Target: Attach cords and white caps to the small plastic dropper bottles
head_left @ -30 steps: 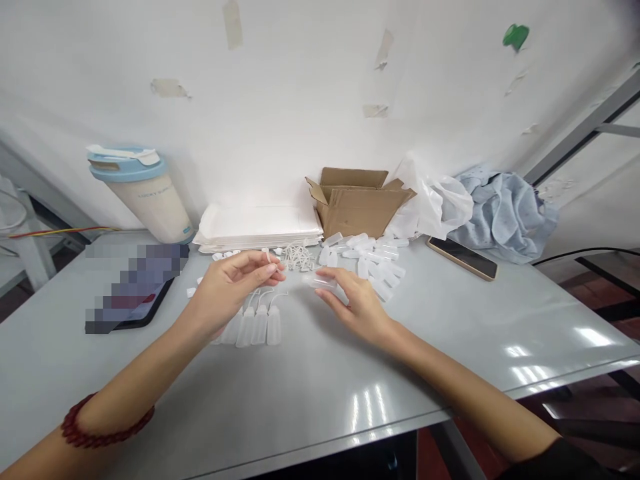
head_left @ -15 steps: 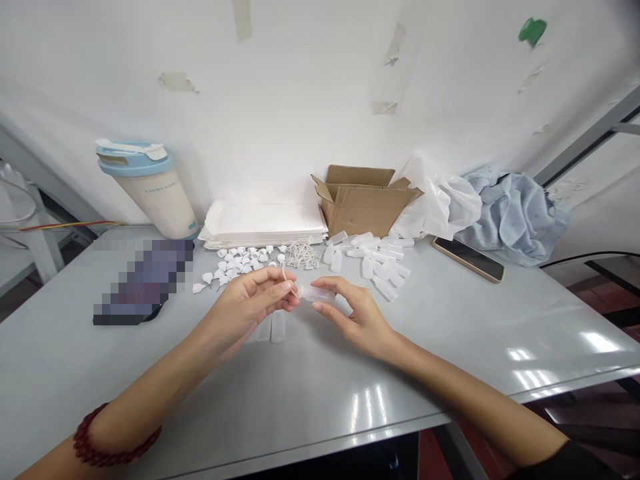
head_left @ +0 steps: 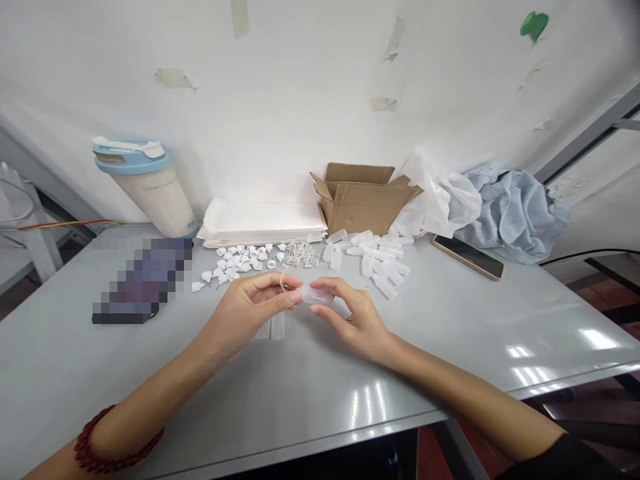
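Observation:
My right hand (head_left: pixel 357 313) holds a small translucent plastic bottle (head_left: pixel 319 297) on its side between thumb and fingers, its neck toward the left. At that neck, the thumb and fingertips of my left hand (head_left: pixel 260 300) pinch a thin white cord loop (head_left: pixel 283 277), which curves up above them. The fingertips hide the bottle's mouth. Just below my left hand, a few more translucent bottles (head_left: pixel 277 327) lie on the table, partly covered by it. Beyond both hands are a heap of white cord loops (head_left: pixel 303 253), scattered white caps (head_left: pixel 245 257) and a pile of similar bottles (head_left: pixel 383 257).
Against the wall stand a stack of white trays (head_left: pixel 265 220), an open cardboard box (head_left: pixel 367 207) and a tumbler (head_left: pixel 155 193). A white plastic bag (head_left: pixel 447 200), blue cloth (head_left: pixel 515 213) and phone (head_left: pixel 469 257) are at the right. A blurred-out dark object (head_left: pixel 145 280) lies at the left.
My left fingertips have closed in on the bottle's neck, and the cord now shows as a rounder loop above them. The right hand keeps its hold on the bottle.

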`<state>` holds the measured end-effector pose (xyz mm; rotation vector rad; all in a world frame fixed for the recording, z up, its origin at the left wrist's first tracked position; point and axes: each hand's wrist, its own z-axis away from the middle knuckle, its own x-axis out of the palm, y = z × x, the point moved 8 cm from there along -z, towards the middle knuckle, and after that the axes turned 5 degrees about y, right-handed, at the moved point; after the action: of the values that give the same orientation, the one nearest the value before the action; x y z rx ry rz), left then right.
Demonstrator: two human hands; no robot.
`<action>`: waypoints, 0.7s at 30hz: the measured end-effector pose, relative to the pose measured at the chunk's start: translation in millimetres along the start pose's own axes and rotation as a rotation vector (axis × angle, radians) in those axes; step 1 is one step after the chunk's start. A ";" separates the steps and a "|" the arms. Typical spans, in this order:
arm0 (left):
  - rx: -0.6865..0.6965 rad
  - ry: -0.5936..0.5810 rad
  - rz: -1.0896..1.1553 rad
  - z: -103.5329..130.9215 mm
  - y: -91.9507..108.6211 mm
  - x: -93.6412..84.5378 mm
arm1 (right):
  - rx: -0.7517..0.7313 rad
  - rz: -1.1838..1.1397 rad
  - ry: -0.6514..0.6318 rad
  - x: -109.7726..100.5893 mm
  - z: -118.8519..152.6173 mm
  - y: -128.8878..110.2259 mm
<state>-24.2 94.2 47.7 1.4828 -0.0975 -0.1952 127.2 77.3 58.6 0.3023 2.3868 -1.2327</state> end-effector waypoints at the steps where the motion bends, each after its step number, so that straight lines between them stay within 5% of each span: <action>1: 0.010 0.001 -0.001 0.2 1.0 0.2 | -0.009 -0.004 0.001 0.1 0.2 -1.1; 21: 0.104 -0.002 -0.081 6.9 12.5 9.9 | -0.241 0.135 0.088 0.4 7.5 -17.0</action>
<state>-14.9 86.6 60.3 1.5911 -0.0494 -0.2605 122.4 61.3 66.8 0.4402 2.5117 -0.8786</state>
